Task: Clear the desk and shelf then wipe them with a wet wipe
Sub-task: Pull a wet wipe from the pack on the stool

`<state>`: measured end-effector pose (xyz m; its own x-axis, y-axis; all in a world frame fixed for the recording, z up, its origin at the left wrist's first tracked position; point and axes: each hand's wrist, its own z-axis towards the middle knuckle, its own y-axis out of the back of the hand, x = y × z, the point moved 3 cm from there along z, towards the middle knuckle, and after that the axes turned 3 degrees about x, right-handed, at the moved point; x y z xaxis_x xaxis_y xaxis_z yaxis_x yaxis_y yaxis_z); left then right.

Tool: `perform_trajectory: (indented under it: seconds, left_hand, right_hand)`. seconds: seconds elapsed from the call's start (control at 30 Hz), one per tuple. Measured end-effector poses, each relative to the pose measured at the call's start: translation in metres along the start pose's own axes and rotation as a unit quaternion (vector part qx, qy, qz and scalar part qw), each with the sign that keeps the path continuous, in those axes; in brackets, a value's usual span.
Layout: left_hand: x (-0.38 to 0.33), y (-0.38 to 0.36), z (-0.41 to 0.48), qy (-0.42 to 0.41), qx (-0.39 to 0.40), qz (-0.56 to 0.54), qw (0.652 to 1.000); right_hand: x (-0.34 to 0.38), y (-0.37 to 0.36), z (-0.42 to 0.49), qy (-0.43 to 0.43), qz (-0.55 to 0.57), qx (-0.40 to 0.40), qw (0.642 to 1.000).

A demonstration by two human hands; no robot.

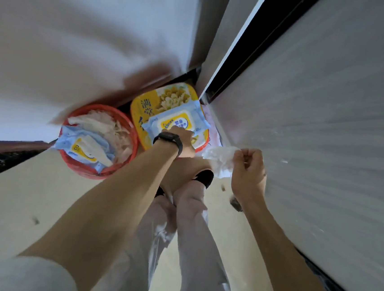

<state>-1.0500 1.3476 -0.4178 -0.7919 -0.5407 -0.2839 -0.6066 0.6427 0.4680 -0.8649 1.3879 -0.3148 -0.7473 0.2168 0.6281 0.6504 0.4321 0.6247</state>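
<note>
A blue wet wipe pack (pixel 177 120) with a yellow and white lid lies on top of a yellow food box (pixel 165 98) on the floor. My left hand (pixel 183 141), with a black band on the wrist, presses on the near edge of that pack. A crumpled white wet wipe (pixel 220 158) hangs from the pinched fingers of my right hand (pixel 248 167), just right of the box. The view is blurred by motion.
A red bin (pixel 96 173) at the left holds used white wipes and another blue wipe pack (pixel 85 149). A white panel (pixel 328 135) rises at the right, a white surface (pixel 67 39) overhangs at the left. My legs and a black-socked foot (pixel 205 177) stand on the beige floor.
</note>
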Motion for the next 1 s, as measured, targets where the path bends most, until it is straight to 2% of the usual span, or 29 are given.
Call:
perform_trajectory:
  seconds: [0.07,0.17,0.3,0.37,0.43,0.47,0.53,0.6,0.7,0.87,1.0]
  left_hand:
    - [-0.016,0.016,-0.042,-0.053,-0.010,-0.114,0.992]
    - [-0.046,0.039,-0.129,-0.133,-0.070,-0.249,0.957]
    - [-0.056,0.073,-0.242,-0.147,-0.221,-0.319,0.910]
    - [-0.054,0.081,-0.290,-0.123,-0.254,-0.387,0.878]
    - [-0.056,0.084,-0.339,-0.133,-0.257,-0.481,0.828]
    - [-0.056,0.088,-0.367,-0.153,-0.265,-0.523,0.796]
    - [-0.054,0.095,-0.405,-0.160,-0.260,-0.573,0.760]
    - [-0.045,0.091,-0.449,-0.130,-0.284,-0.603,0.734]
    - [-0.025,0.063,-0.503,-0.063,-0.356,-0.639,0.679]
    - [-0.014,-0.048,-0.584,0.038,-0.442,-0.706,0.552]
    - [-0.026,-0.168,-0.649,0.136,-0.503,-0.733,0.438]
  right_hand:
    - [0.024,0.022,-0.014,0.007,-0.010,0.013,1.000]
    - [0.070,0.063,-0.046,0.033,-0.012,0.044,0.998]
    - [0.134,0.119,-0.090,0.075,-0.005,0.084,0.994]
    - [0.165,0.146,-0.112,0.100,0.027,0.106,0.989]
    - [0.191,0.170,-0.136,0.126,0.083,0.191,0.970]
    - [0.204,0.179,-0.150,0.146,0.091,0.257,0.951]
    - [0.216,0.183,-0.170,0.168,0.055,0.383,0.907]
    - [0.224,0.176,-0.193,0.180,0.019,0.459,0.870]
    - [0.234,0.152,-0.225,0.182,0.078,0.527,0.827]
    - [0.209,0.096,-0.303,0.147,0.098,0.610,0.772]
    - [0.180,0.067,-0.389,0.304,-0.017,0.601,0.739]
